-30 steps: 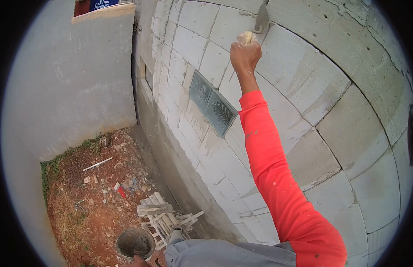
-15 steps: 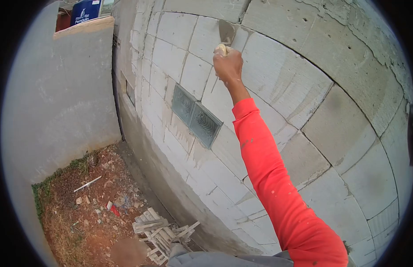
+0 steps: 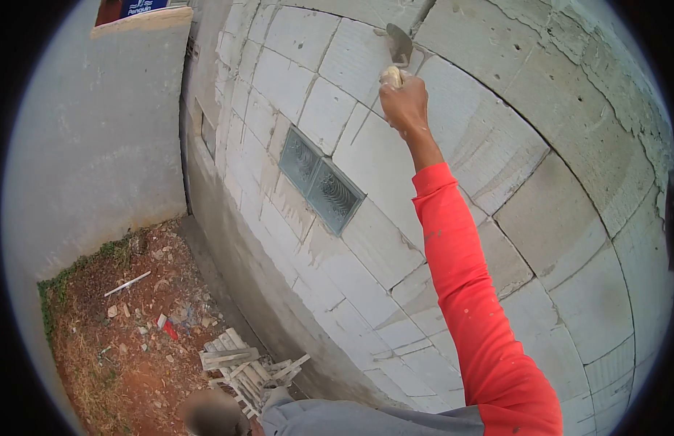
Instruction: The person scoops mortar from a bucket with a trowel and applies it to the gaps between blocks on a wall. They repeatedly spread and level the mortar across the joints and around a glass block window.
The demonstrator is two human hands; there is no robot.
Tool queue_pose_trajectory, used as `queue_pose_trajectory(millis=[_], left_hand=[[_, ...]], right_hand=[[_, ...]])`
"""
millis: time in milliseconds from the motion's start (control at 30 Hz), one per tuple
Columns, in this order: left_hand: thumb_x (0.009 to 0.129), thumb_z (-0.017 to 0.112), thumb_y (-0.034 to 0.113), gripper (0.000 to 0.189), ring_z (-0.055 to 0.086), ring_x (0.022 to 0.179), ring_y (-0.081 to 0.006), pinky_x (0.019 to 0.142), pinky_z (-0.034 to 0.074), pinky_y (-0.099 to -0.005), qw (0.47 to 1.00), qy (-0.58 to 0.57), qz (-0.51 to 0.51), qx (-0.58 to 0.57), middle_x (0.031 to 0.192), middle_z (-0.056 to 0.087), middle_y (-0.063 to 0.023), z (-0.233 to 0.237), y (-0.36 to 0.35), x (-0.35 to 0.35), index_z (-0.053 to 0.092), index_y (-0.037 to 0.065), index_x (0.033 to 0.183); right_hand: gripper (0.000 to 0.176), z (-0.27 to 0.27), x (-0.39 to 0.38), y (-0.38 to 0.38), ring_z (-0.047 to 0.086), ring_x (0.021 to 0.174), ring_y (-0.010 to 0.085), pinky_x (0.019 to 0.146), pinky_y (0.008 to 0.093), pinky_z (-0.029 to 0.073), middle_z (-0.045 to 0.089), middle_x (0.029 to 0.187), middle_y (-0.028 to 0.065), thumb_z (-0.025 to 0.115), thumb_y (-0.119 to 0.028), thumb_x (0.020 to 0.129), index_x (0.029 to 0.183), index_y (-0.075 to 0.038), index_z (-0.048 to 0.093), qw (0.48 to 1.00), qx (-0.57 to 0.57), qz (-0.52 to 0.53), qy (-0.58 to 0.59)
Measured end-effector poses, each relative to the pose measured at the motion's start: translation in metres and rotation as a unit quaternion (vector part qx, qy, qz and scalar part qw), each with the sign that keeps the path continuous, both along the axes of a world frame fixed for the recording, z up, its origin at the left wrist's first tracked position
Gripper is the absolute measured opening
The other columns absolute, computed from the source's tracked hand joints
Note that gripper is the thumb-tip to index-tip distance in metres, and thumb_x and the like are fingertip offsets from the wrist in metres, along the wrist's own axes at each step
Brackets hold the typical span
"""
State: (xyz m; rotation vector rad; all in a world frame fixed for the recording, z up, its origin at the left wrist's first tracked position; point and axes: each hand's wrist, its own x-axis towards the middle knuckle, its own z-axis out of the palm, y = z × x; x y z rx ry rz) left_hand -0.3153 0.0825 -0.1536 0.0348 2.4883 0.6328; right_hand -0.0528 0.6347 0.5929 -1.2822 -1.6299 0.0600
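My right hand [image 3: 405,102], at the end of a red sleeve, is closed around the pale handle of a trowel [image 3: 400,45]. The trowel's grey metal blade lies against or close to the block wall [image 3: 377,163], near a joint high up; exact contact cannot be made out. Wet-looking grey streaks run down the blocks below the hand. My left hand is out of view.
Two patterned glass blocks [image 3: 321,181] are set in the wall. A plain grey wall [image 3: 111,138] stands at left. Far below lie reddish rubble ground [image 3: 140,356] and a wooden plank stack [image 3: 246,363]. Grey cloth [image 3: 366,421] and a blurred round shape [image 3: 215,414] show at the bottom.
My right hand and the trowel have shifted right in view, and the blade is turned more edge-on. The view has tilted slightly, showing more of the grey cloth below.
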Motion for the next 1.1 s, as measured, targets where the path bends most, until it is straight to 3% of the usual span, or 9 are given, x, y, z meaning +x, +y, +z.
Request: queue_pose_trajectory(millis=[33,133,267,367,567,667,733,933,1100], left_hand=[[0.094,0.067,0.033,0.039,0.077,0.094,-0.0306,0.078,0.058,-0.0461,1.000,-0.001,0.002,0.000,0.102,0.079,-0.0181,-0.001,0.001,-0.002,0.074,-0.004,0.105],[0.094,0.066,0.033,0.039,0.077,0.094,-0.0303,0.078,0.058,-0.0459,1.000,-0.016,0.012,-0.003,0.102,0.079,-0.0179,-0.006,0.007,0.001,0.074,-0.003,0.105],[0.094,0.066,0.033,0.038,0.076,0.094,-0.0299,0.078,0.058,-0.0456,0.999,-0.029,0.016,-0.018,0.102,0.079,-0.0175,-0.014,0.010,0.004,0.075,-0.003,0.105],[0.095,0.066,0.033,0.038,0.076,0.094,-0.0296,0.078,0.058,-0.0454,0.999,-0.037,0.019,-0.026,0.102,0.079,-0.0172,-0.024,0.017,0.004,0.075,-0.003,0.104],[0.095,0.065,0.033,0.038,0.076,0.094,-0.0290,0.078,0.058,-0.0451,0.998,-0.050,0.019,-0.046,0.102,0.079,-0.0167,-0.041,0.020,0.012,0.075,-0.002,0.104],[0.096,0.065,0.034,0.038,0.076,0.094,-0.0287,0.078,0.058,-0.0449,0.997,-0.055,0.025,-0.055,0.101,0.079,-0.0165,-0.046,0.023,0.022,0.075,-0.002,0.103],[0.096,0.065,0.034,0.038,0.076,0.094,-0.0285,0.078,0.058,-0.0448,0.996,-0.058,0.022,-0.062,0.101,0.079,-0.0163,-0.047,0.019,0.022,0.075,-0.002,0.103],[0.096,0.065,0.034,0.037,0.076,0.095,-0.0279,0.078,0.058,-0.0444,0.992,-0.059,0.030,-0.112,0.101,0.079,-0.0158,-0.039,-0.108,0.031,0.076,-0.001,0.103],[0.097,0.064,0.034,0.037,0.076,0.095,-0.0275,0.078,0.058,-0.0441,0.980,-0.073,0.026,-0.181,0.101,0.079,-0.0153,-0.065,-0.240,0.057,0.076,-0.001,0.102]], right_hand=[[0.026,-0.011,-0.006,0.009,0.055,0.047,0.0148,0.041,0.0327,0.043,0.059,0.067,0.0042,0.061,-0.025,0.102,0.101,0.000,0.070,0.998,-0.043,-0.003,-0.046],[0.026,-0.029,-0.016,0.022,0.056,0.047,0.0153,0.041,0.0334,0.043,0.059,0.066,0.0048,0.061,-0.025,0.102,0.099,-0.001,0.070,0.998,0.058,-0.002,-0.009],[0.023,-0.044,-0.048,0.047,0.060,0.052,0.0198,0.047,0.0390,0.047,0.064,0.069,0.0099,0.062,-0.020,0.098,0.088,0.001,0.067,0.996,-0.088,0.012,-0.005],[0.030,-0.062,-0.061,0.058,0.052,0.045,0.0133,0.040,0.0327,0.039,0.058,0.067,0.0044,0.062,-0.028,0.103,0.096,0.001,0.068,0.999,0.006,0.038,0.010],[0.039,-0.125,-0.048,0.068,0.048,0.051,0.0100,0.045,0.0326,0.040,0.057,0.070,0.0021,0.062,-0.036,0.106,0.108,0.002,0.071,0.962,-0.248,0.043,-0.105],[0.034,-0.158,-0.022,0.054,0.061,0.061,0.0207,0.061,0.0371,0.050,0.063,0.073,0.0101,0.063,-0.029,0.103,0.110,0.004,0.071,0.972,-0.119,0.055,-0.198],[0.036,-0.168,-0.016,0.012,0.061,0.065,0.0212,0.066,0.0370,0.051,0.064,0.075,0.0109,0.064,-0.028,0.103,0.118,0.004,0.070,0.968,-0.114,0.042,-0.219],[0.036,-0.204,0.041,-0.067,0.062,0.065,0.0139,0.062,0.0295,0.050,0.072,0.081,0.0108,0.065,-0.018,0.106,0.135,0.004,0.064,0.973,-0.061,0.033,-0.220],[0.042,-0.222,0.128,-0.107,0.069,0.067,0.0119,0.062,0.0259,0.055,0.075,0.082,0.0086,0.067,-0.023,0.107,0.137,0.006,0.064,0.945,0.013,-0.037,-0.325]])
